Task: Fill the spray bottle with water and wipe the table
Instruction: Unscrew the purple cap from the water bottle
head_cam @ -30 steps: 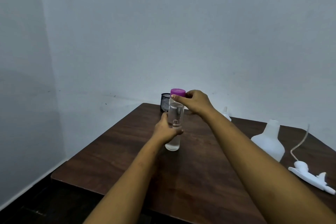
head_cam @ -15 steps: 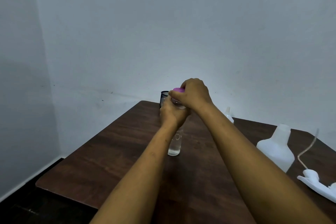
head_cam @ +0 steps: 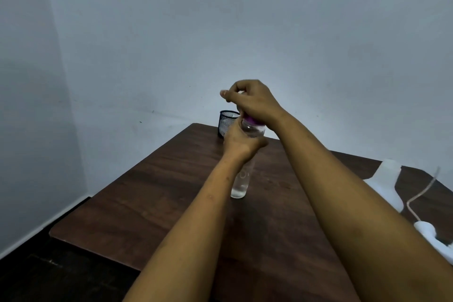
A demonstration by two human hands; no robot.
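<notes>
A clear water bottle (head_cam: 240, 184) with a purple cap (head_cam: 252, 120) stands upright on the dark wooden table (head_cam: 152, 193). My left hand (head_cam: 241, 141) grips the bottle's upper body. My right hand (head_cam: 252, 102) is curled over the cap from above, and only a sliver of purple shows under it. The white spray bottle body (head_cam: 388, 179), without its head, stands at the right, partly behind my right forearm. Its white trigger head (head_cam: 434, 235) with a thin tube (head_cam: 421, 193) lies at the right edge.
A black mesh cup (head_cam: 226, 124) stands at the table's far corner, just behind my hands. Pale walls close in at the back and left. The table's left edge drops to a dark floor.
My right hand has risen and turned over the cap. My left hand slid up the bottle about a second ago and stays there. The camera has tilted slightly.
</notes>
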